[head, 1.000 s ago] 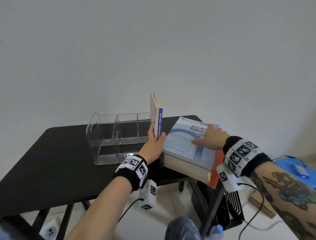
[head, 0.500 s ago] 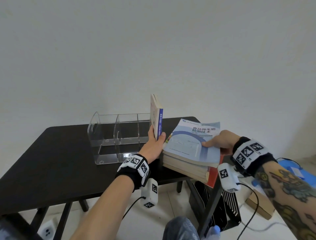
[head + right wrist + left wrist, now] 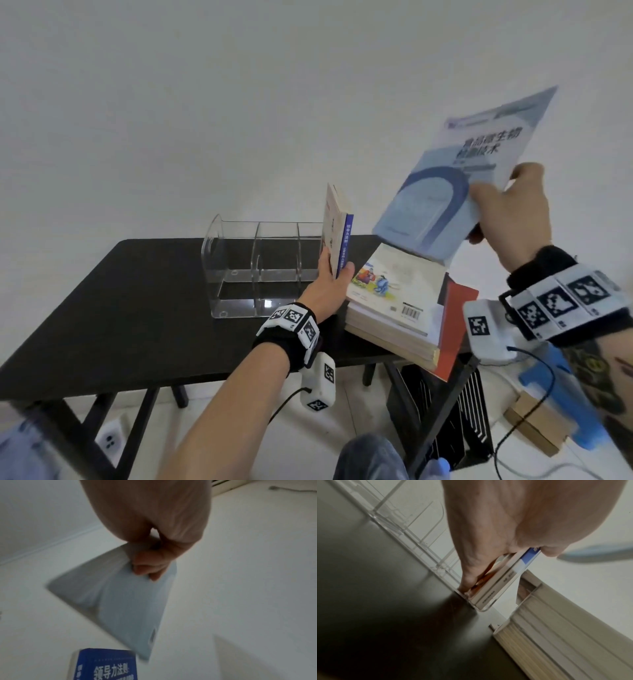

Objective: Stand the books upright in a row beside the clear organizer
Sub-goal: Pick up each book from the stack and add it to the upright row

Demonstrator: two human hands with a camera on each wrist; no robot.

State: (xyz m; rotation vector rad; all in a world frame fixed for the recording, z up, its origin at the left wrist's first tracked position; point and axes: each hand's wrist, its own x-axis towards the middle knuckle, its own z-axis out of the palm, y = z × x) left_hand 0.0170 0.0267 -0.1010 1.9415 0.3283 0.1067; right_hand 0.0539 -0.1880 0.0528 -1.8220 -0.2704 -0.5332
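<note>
Gripping the pale blue book by its lower right edge, thumb across the cover, the right hand holds it tilted in the upper right of the head view, off the stack of books; the cover's Chinese title is too blurred to read. Centre frame, the left hand clamps the upright book, blue spine with white Chinese lettering, standing against the right end of the clear organizer. The stack overhangs the black table at its right edge, a barcode on its top cover, with a narrow gap between it and the standing book.
</note>
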